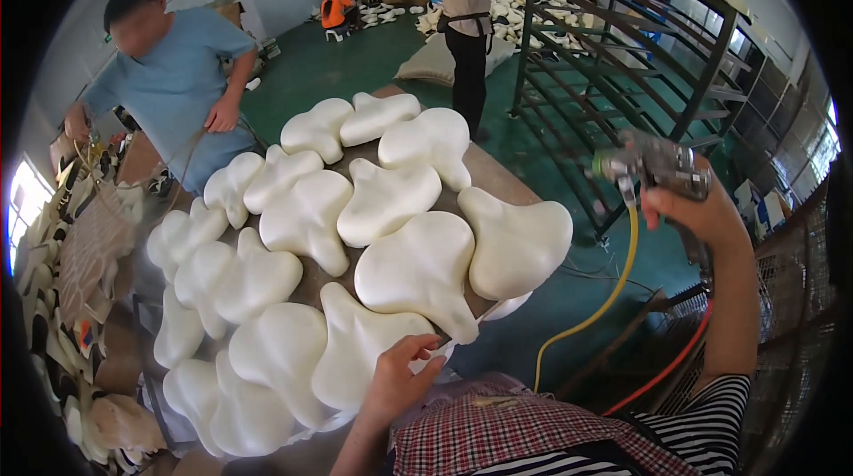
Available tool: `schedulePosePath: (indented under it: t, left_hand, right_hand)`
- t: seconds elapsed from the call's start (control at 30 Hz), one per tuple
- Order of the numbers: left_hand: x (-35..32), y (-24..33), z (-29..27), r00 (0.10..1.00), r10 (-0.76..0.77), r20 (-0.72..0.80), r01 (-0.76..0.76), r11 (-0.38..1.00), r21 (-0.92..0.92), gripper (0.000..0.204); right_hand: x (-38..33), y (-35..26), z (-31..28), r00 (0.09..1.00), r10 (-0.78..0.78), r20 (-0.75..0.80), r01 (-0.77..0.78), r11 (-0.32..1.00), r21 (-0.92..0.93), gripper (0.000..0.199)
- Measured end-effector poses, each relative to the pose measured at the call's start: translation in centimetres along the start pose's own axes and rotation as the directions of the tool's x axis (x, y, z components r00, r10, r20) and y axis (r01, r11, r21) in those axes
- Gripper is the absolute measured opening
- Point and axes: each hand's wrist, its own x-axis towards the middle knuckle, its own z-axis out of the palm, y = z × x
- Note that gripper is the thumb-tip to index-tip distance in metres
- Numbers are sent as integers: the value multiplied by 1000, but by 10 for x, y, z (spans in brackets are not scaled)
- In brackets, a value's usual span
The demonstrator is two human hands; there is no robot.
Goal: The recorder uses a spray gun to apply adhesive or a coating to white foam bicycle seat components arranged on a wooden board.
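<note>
A spray gun, trailing a yellow hose, sits wrapped in a worker's right hand right of the table, apparently angled left for aiming. The empty left hand, loosely spread, is just beside white saddle-shaped foam pads, seemingly laid out for access.

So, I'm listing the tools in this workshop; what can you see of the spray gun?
The spray gun looks metallic and dark grey, with green near its front; blur hides finer parts. The right hand grips it in the air, its front facing picture-left. A yellow hose hangs from a pale fitting underneath. It appears to the right of the white pieces. Whether it is spraying cannot be told.
</note>
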Motion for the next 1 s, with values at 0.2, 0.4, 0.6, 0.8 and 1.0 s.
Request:
schedulePosePath:
  t: [0.2, 0.4, 0.6, 0.8, 1.0]
  left_hand:
    - [0, -3, 21, 977, 50, 208, -55, 998, 17, 31]
    - [-6, -6, 32, 938, 86, 335, -94, 996, 7, 32]
    - [-29, -13, 25, 909, 20, 416, -24, 1000, 3, 34]
    - [-35, -14, 31, 862, 39, 505, -25, 999, -35, 31]
    - [-53, -34, 28, 863, 40, 504, -50, 999, 5, 32]
  right_hand:
    - [11, 5, 3, 998, -55, -20, 55, 998, 33, 38]
    - [-4, -12, 18, 998, -54, 16, 53, 998, 35, 30]
    - [-31, -29, 27, 1000, -1, 19, 1, 1000, -18, 24]
    - [-57, -36, 25, 998, 46, -30, -48, 998, -48, 40]
    - [-98, -49, 24, 984, 176, 22, -171, 976, -136, 52]
